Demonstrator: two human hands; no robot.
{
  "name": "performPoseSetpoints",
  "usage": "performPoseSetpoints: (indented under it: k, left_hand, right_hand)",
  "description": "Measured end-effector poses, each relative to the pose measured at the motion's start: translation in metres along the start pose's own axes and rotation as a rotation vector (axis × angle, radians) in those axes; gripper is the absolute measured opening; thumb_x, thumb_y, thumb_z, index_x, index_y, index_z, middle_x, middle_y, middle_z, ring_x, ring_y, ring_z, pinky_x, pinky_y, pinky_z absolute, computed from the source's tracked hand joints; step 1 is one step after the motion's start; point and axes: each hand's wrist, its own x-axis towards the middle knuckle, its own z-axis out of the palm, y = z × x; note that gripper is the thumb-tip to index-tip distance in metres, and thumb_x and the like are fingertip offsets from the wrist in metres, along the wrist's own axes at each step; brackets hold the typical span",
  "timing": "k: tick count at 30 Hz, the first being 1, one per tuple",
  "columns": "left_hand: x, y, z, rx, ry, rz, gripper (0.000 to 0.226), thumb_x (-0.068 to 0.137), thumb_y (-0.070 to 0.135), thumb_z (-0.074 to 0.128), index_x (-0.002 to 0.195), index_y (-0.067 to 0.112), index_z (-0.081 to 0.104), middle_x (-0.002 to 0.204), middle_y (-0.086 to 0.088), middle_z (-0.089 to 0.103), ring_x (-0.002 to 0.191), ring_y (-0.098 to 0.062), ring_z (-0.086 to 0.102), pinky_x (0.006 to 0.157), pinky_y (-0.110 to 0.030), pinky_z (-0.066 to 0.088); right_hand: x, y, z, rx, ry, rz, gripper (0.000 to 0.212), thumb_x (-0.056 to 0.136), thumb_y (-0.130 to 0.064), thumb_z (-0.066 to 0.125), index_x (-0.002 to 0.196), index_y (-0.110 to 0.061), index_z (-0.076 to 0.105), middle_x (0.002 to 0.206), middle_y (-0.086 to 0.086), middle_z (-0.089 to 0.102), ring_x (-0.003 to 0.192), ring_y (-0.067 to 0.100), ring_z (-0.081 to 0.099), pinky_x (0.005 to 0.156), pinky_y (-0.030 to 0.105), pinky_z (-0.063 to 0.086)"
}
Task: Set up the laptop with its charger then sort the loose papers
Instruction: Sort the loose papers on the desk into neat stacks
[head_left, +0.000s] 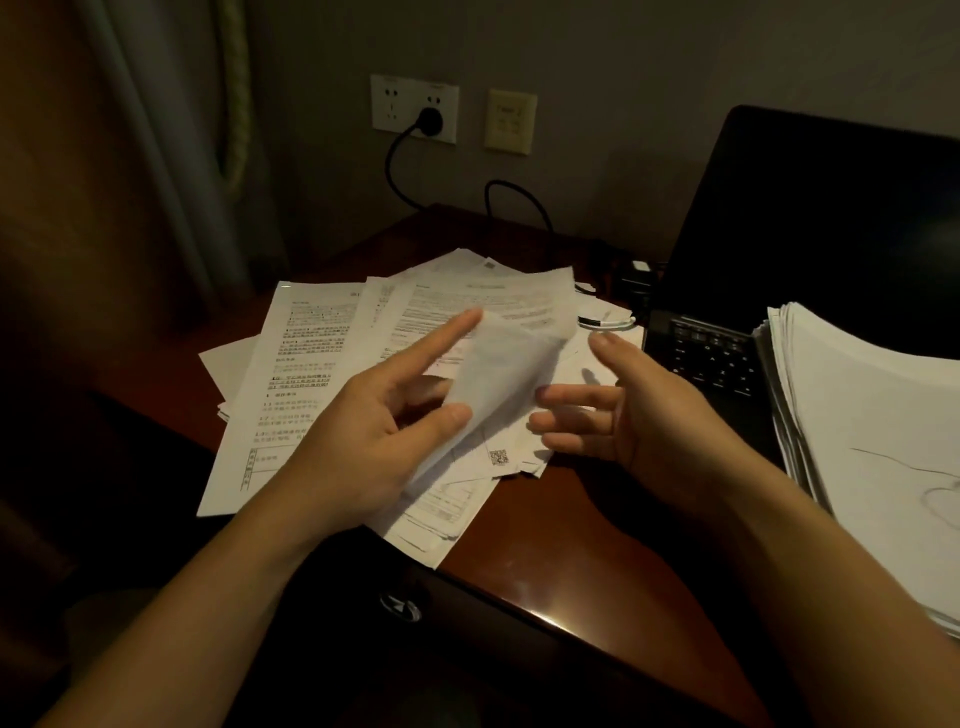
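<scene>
- Two parts make the task, and the first one looks nearly done: the laptop (810, 223) stands open at the right of the desk (561, 545), and the charger plug (430, 122) sits in the wall socket (414, 108).
- Its cable (514, 189) runs down behind the desk toward the laptop. I cannot tell if it reaches the port.
- Sorting is, in my judgement, only partly done. Many loose papers (291, 374) lie spread and overlapping on the left of the desk, while a neater stack (872, 415) lies at the right, partly over the keyboard.
- The left hand (358, 441) pinches a small slip (498, 374) between thumb and fingers above the spread papers, with the forefinger straight.
- The right hand (639, 415) is spread and holds nothing, its fingertips just beside the slip.
- No tray, folder or box shows, and both lots of paper lie directly on the desk. What looks like a drawer pull (400, 605) is on the desk front, but what is behind it is hidden.
</scene>
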Motion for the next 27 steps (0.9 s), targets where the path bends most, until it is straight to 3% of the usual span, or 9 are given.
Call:
performPoseSetpoints:
  k: [2, 4, 6, 8, 11, 13, 16, 21, 27]
  left_hand:
    - [0.000, 0.002, -0.001, -0.029, -0.084, 0.003, 0.076, 0.095, 0.010, 0.063, 0.147, 0.057, 0.032, 0.063, 0.003, 0.045, 0.062, -0.006, 0.047, 0.062, -0.018, 0.041]
    - [0.001, 0.005, 0.001, -0.086, -0.205, -0.010, 0.078, 0.092, 0.009, 0.066, 0.148, 0.050, 0.032, 0.066, 0.012, 0.057, 0.071, -0.001, 0.057, 0.074, -0.015, 0.045]
    - [0.003, 0.012, 0.004, -0.096, -0.297, -0.051, 0.072, 0.088, 0.016, 0.069, 0.146, 0.045, 0.037, 0.086, 0.005, 0.075, 0.092, -0.007, 0.070, 0.087, -0.018, 0.049]
    - [0.008, 0.015, 0.002, -0.141, -0.296, -0.117, 0.059, 0.089, 0.021, 0.067, 0.142, 0.037, 0.046, 0.104, -0.003, 0.077, 0.105, -0.014, 0.071, 0.090, -0.022, 0.053]
    - [0.020, 0.012, 0.000, -0.011, -0.099, -0.143, 0.042, 0.090, 0.029, 0.067, 0.131, 0.039, 0.061, 0.121, 0.013, 0.070, 0.108, -0.001, 0.067, 0.091, -0.025, 0.056]
    - [0.027, 0.010, -0.002, -0.112, 0.086, -0.232, 0.041, 0.094, 0.021, 0.065, 0.131, 0.038, 0.062, 0.128, 0.016, 0.062, 0.098, 0.008, 0.067, 0.077, -0.020, 0.058]
    - [0.041, 0.012, -0.012, -0.262, 0.287, -0.386, 0.035, 0.100, 0.025, 0.059, 0.131, 0.040, 0.056, 0.117, 0.010, 0.068, 0.087, -0.005, 0.073, 0.068, -0.030, 0.061]
    - [0.059, 0.030, -0.030, -0.256, 0.340, -0.399, 0.028, 0.103, 0.038, 0.052, 0.105, 0.021, 0.074, 0.091, -0.001, 0.078, 0.083, -0.021, 0.076, 0.076, -0.041, 0.060]
    - [0.071, 0.051, -0.034, -0.327, 0.383, -0.233, 0.024, 0.096, 0.036, 0.060, 0.100, 0.015, 0.072, 0.092, -0.003, 0.077, 0.086, -0.024, 0.076, 0.074, -0.044, 0.061]
  right_hand:
    - [0.000, -0.001, -0.001, 0.083, 0.006, 0.042, 0.063, 0.093, -0.041, 0.064, 0.150, -0.032, 0.038, 0.123, 0.020, 0.067, 0.095, 0.036, 0.074, 0.067, 0.041, 0.062]
    - [-0.001, -0.001, -0.003, 0.067, 0.014, 0.032, 0.040, 0.094, -0.028, 0.065, 0.133, -0.021, 0.056, 0.122, 0.011, 0.068, 0.099, 0.029, 0.073, 0.068, 0.039, 0.062]
    - [0.000, 0.002, -0.007, -0.069, 0.032, -0.008, 0.027, 0.094, -0.009, 0.064, 0.120, -0.018, 0.063, 0.114, 0.006, 0.073, 0.095, 0.024, 0.074, 0.069, 0.036, 0.062]
    - [0.000, 0.003, -0.010, -0.225, 0.056, -0.048, 0.026, 0.094, -0.002, 0.063, 0.115, -0.016, 0.066, 0.107, 0.004, 0.077, 0.089, 0.022, 0.076, 0.070, 0.036, 0.062]
    - [-0.003, -0.001, -0.009, -0.282, 0.075, -0.132, 0.025, 0.096, -0.005, 0.063, 0.116, -0.019, 0.065, 0.100, -0.003, 0.078, 0.087, 0.017, 0.076, 0.063, 0.029, 0.061]
    - [-0.005, -0.004, -0.009, -0.289, 0.080, -0.204, 0.026, 0.098, -0.007, 0.061, 0.119, -0.021, 0.063, 0.101, -0.007, 0.078, 0.089, 0.014, 0.076, 0.064, 0.027, 0.061]
    - [-0.010, -0.008, -0.009, -0.267, 0.080, -0.280, 0.027, 0.099, -0.012, 0.059, 0.124, -0.023, 0.061, 0.105, -0.007, 0.077, 0.093, 0.014, 0.075, 0.075, 0.034, 0.062]
    - [-0.016, -0.013, -0.009, -0.243, 0.159, -0.450, 0.017, 0.100, -0.021, 0.055, 0.116, -0.023, 0.062, 0.100, -0.012, 0.075, 0.090, 0.008, 0.074, 0.063, 0.023, 0.060]
    - [-0.013, -0.023, -0.004, -0.142, 0.213, -0.562, 0.016, 0.102, -0.020, 0.054, 0.112, -0.017, 0.066, 0.101, -0.006, 0.075, 0.095, 0.017, 0.073, 0.071, 0.034, 0.062]
